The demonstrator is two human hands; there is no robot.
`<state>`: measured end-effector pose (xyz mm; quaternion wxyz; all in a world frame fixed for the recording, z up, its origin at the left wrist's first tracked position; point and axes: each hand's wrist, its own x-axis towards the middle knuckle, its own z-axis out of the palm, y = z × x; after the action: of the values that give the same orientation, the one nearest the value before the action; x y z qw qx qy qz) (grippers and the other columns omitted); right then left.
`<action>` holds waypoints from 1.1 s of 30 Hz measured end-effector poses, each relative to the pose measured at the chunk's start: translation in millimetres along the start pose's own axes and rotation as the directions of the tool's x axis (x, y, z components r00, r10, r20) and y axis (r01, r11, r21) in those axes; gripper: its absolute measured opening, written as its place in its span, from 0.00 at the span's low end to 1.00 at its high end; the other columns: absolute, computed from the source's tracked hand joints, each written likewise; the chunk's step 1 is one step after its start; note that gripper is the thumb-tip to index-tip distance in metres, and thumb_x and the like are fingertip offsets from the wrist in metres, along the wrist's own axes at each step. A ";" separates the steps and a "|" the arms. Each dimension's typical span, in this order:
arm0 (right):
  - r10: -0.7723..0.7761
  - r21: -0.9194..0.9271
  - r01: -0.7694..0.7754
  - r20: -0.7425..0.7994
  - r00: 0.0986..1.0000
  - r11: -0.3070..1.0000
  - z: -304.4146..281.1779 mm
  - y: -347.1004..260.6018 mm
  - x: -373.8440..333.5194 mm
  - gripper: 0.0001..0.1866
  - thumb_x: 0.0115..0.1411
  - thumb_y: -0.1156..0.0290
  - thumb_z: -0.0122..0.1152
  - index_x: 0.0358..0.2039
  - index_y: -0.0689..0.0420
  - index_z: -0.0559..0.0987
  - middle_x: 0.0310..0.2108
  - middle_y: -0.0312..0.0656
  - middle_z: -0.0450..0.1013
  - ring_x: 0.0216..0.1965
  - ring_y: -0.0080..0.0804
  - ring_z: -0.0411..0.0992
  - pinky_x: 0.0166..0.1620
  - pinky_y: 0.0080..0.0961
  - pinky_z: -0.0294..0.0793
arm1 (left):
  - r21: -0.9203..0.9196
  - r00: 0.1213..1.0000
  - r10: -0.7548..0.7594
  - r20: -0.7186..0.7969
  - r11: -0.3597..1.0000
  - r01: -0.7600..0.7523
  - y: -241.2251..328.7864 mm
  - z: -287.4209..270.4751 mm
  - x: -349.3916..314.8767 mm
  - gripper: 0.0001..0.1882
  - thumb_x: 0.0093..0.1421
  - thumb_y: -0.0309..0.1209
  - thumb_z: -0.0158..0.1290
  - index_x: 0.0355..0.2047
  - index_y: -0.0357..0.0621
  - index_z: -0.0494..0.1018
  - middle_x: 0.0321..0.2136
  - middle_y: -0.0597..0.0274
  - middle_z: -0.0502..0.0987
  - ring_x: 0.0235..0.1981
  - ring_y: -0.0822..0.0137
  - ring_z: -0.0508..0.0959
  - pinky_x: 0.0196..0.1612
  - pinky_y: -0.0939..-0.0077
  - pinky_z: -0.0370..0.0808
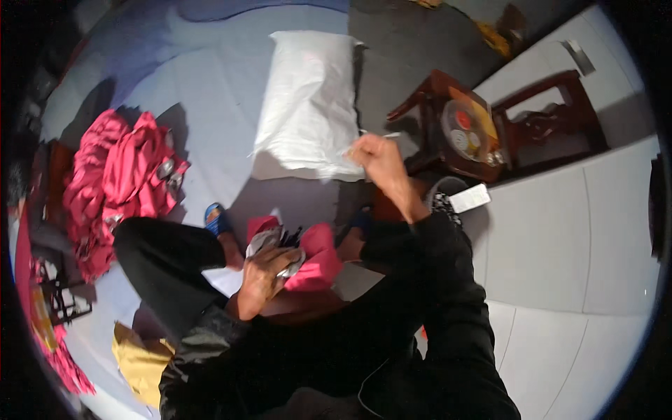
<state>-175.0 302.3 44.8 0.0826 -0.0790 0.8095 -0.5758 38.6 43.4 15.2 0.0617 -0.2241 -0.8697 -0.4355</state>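
My left hand (260, 278) is closed on a piece of pink fabric (316, 260) with silvery-white parts, held low between my knees. Dark strands show at the fabric's far side. Raised ahead of it, my right hand (381, 164) has its fingers pinched together at the lower right corner of a white woven sack (304, 105). Whatever those fingers may hold is too small to make out. From this view I cannot tell whether the hand touches the sack, which lies full and flat on the floor.
A heap of pink fabric pieces (129, 175) lies at the left. On the right stands a dark wooden chair (553, 119), with a clear round tub (462, 129) on the wooden seat beside it. A white phone (471, 199) is near my right arm. A yellow bag (140, 364) rests at lower left.
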 end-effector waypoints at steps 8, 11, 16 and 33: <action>0.057 0.295 -0.156 0.319 0.946 0.943 126.9 -34.4 -89.2 0.03 0.62 0.78 0.60 0.35 0.64 0.76 0.32 0.40 0.78 0.34 0.19 0.74 0.37 0.18 0.72 | -0.189 0.956 -0.157 -0.248 0.976 0.111 16.8 -32.6 -7.5 0.25 0.39 0.15 0.54 0.42 0.40 0.75 0.38 0.53 0.79 0.38 0.50 0.80 0.40 0.65 0.77; 0.067 0.327 -0.168 0.300 0.952 0.930 140.7 -25.4 -100.8 0.04 0.62 0.77 0.61 0.35 0.64 0.76 0.34 0.38 0.78 0.35 0.18 0.73 0.39 0.17 0.72 | -0.151 0.939 -0.173 -0.299 0.980 0.132 11.4 -36.2 -15.0 0.25 0.38 0.13 0.52 0.41 0.38 0.75 0.36 0.53 0.79 0.38 0.51 0.80 0.41 0.66 0.77; 0.083 0.299 -0.190 0.337 0.938 0.935 151.2 -41.4 -111.9 0.02 0.64 0.79 0.57 0.37 0.63 0.75 0.33 0.35 0.76 0.35 0.15 0.70 0.39 0.15 0.70 | -0.138 0.915 -0.192 -0.356 0.979 0.152 4.6 -44.1 -23.4 0.23 0.37 0.13 0.52 0.38 0.38 0.75 0.34 0.54 0.79 0.36 0.51 0.80 0.40 0.67 0.76; 0.055 0.231 -0.137 0.330 0.942 0.963 142.3 -52.1 -127.7 0.07 0.65 0.77 0.58 0.40 0.67 0.78 0.33 0.33 0.76 0.34 0.15 0.71 0.39 0.15 0.71 | -0.122 0.900 -0.157 -0.407 0.986 0.116 2.8 -39.9 -18.0 0.21 0.38 0.13 0.53 0.37 0.37 0.73 0.32 0.53 0.79 0.32 0.50 0.80 0.37 0.66 0.77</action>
<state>-16.9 183.1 53.5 0.2506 -0.1206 0.7089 -0.6482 52.4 7.5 36.3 0.2037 -0.0676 -0.8285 -0.5172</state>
